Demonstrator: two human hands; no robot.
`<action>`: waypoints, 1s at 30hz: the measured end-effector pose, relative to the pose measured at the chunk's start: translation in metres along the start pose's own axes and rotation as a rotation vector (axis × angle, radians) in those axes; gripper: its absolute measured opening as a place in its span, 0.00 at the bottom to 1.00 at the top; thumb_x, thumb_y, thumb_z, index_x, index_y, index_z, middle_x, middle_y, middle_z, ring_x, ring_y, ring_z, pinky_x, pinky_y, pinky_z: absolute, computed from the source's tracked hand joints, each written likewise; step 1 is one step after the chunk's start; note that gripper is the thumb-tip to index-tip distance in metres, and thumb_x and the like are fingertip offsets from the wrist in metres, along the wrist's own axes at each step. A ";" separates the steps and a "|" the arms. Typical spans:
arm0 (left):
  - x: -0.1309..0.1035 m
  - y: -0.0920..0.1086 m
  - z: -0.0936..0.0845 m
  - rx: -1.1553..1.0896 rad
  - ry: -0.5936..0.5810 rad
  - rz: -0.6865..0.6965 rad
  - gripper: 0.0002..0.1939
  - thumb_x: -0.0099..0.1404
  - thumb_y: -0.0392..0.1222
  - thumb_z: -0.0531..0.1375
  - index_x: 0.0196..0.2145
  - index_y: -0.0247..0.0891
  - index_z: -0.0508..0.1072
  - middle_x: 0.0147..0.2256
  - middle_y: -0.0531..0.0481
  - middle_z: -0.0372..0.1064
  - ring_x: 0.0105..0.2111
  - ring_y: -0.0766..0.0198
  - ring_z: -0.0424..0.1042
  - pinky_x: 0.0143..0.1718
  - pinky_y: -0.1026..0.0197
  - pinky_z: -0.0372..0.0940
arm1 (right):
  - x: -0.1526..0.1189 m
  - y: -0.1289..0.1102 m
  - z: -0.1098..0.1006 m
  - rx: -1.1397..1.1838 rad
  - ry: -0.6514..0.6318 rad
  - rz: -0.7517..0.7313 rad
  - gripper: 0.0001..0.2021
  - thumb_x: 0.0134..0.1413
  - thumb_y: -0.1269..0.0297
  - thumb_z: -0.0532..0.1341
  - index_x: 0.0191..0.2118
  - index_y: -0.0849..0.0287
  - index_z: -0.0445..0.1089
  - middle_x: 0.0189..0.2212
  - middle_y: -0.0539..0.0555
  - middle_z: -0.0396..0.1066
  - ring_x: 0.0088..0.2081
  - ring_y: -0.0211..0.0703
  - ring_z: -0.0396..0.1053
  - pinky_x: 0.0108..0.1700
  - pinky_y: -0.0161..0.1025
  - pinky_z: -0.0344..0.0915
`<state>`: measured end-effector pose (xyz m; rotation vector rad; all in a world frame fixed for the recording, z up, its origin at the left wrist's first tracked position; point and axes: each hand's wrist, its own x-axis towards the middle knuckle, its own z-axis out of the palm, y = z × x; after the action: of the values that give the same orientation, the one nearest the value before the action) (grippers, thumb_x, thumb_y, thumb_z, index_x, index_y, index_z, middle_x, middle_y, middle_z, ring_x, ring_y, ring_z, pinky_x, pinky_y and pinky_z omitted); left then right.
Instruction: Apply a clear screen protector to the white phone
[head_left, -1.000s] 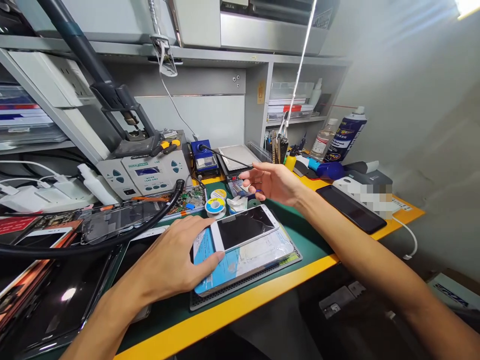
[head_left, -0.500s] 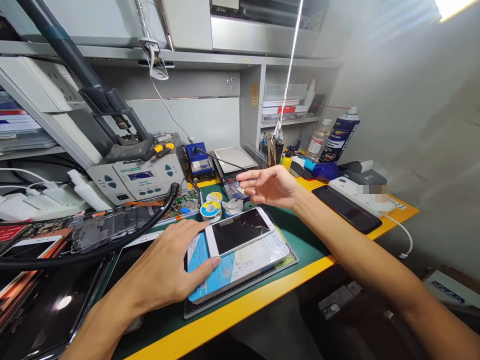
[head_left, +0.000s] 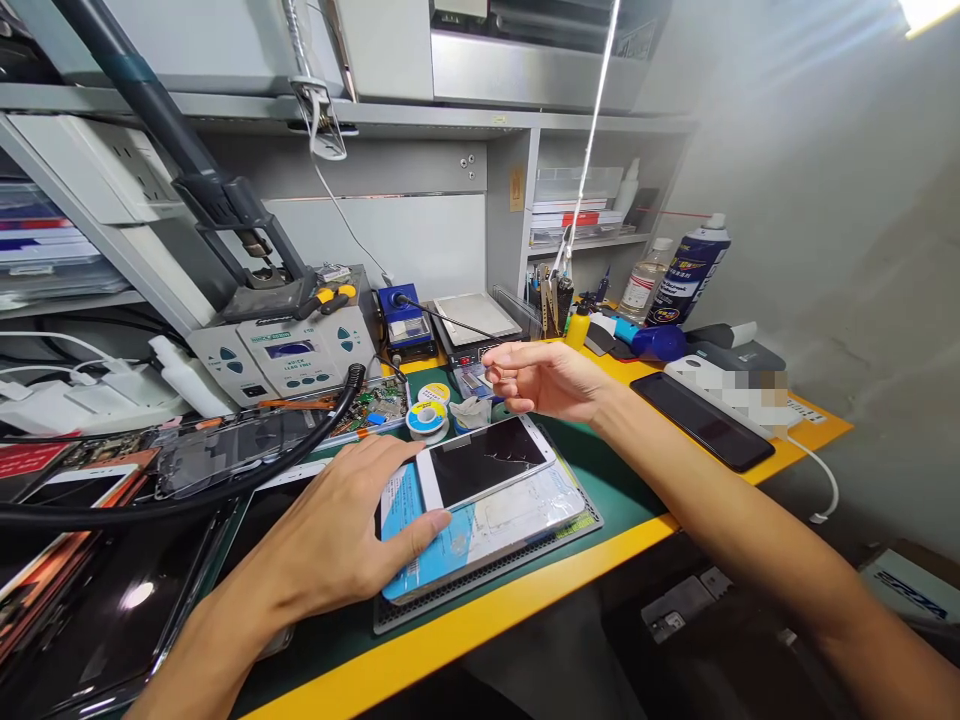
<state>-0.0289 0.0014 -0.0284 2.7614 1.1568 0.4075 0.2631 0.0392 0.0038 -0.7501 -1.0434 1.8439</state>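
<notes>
A white phone with a cracked black screen lies face up on a blue and white box, which rests on a grey perforated plate. My left hand holds the phone's left end, its thumb on the near edge and its fingers at the far edge. Raised above the phone's far right corner is my right hand, palm partly turned up, fingers loosely curled and apart, with nothing visible in it.
Solder spools and a circuit board lie behind the phone. A soldering station stands at the back left, with a black hose across the left side. At right are a black phone, a spray can and bottles.
The fingers of my right hand have curled in a little. The view has shifted slightly, while my left hand keeps its place on the phone.
</notes>
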 end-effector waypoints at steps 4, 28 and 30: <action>0.000 0.001 0.000 0.003 0.005 -0.014 0.34 0.66 0.65 0.56 0.59 0.37 0.70 0.56 0.39 0.72 0.56 0.44 0.72 0.59 0.44 0.66 | -0.001 0.002 0.002 -0.051 -0.017 -0.022 0.08 0.48 0.70 0.71 0.36 0.63 0.77 0.28 0.51 0.72 0.26 0.33 0.64 0.23 0.29 0.59; 0.021 0.013 -0.020 -0.193 0.493 -0.094 0.07 0.67 0.43 0.61 0.33 0.41 0.76 0.34 0.51 0.75 0.34 0.63 0.73 0.23 0.64 0.62 | -0.003 0.009 0.006 -0.252 0.062 -0.089 0.13 0.39 0.67 0.75 0.36 0.64 0.82 0.26 0.50 0.73 0.26 0.32 0.64 0.24 0.30 0.58; 0.033 0.023 -0.027 -0.151 0.500 -0.041 0.06 0.66 0.41 0.61 0.32 0.40 0.76 0.34 0.52 0.75 0.33 0.63 0.73 0.25 0.64 0.63 | -0.002 0.010 0.005 -0.259 0.062 -0.093 0.13 0.40 0.67 0.75 0.36 0.64 0.82 0.26 0.50 0.73 0.26 0.32 0.64 0.24 0.30 0.58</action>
<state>0.0009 0.0084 0.0092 2.5695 1.2064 1.1767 0.2561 0.0327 -0.0025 -0.8886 -1.2706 1.6150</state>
